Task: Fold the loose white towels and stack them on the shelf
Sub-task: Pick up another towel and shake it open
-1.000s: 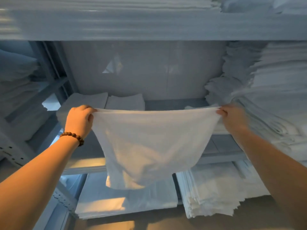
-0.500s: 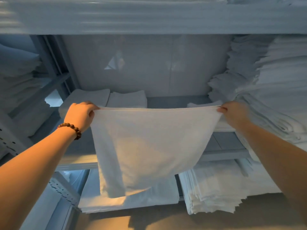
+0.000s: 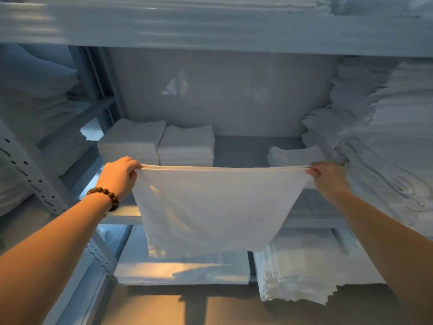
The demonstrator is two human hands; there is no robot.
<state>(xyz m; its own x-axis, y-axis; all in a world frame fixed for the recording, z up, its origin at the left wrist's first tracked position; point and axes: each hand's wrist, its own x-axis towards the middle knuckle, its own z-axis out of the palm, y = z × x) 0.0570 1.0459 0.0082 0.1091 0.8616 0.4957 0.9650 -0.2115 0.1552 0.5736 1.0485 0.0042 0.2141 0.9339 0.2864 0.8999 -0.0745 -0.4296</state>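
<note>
Left hand (image 3: 119, 177) fingers curled, pinching top left corner of white towel (image 3: 210, 207); back of hand faces camera. Right hand (image 3: 328, 179) pinches top right corner between thumb and fingers; slightly blurred, so the exact finger layout cannot be read. Towel held in the air, stretched taut between both hands, top edge nearly level and showing more than 1 layer of hem. Body of the towel hangs down in front of the middle shelf (image 3: 246, 148), its lower edge reaching in front of the level below; it touches no surface that I can see. Bead bracelet (image 3: 105, 195) on left wrist. On the middle shelf, back left: 2 folded stacks (image 3: 132, 141) side by side, touching or nearly so. Right of centre on the same shelf: small folded pile (image 3: 295, 156), just behind the towel's top edge. Far right: tall heap (image 3: 386, 137) of white linen, ragged edges, reaching up to the upper shelf (image 3: 234, 31). Below: flat stack (image 3: 182, 270) at left, thicker uneven stack (image 3: 300, 273) at right. Perforated upright (image 3: 35, 181) at left of frame.
</note>
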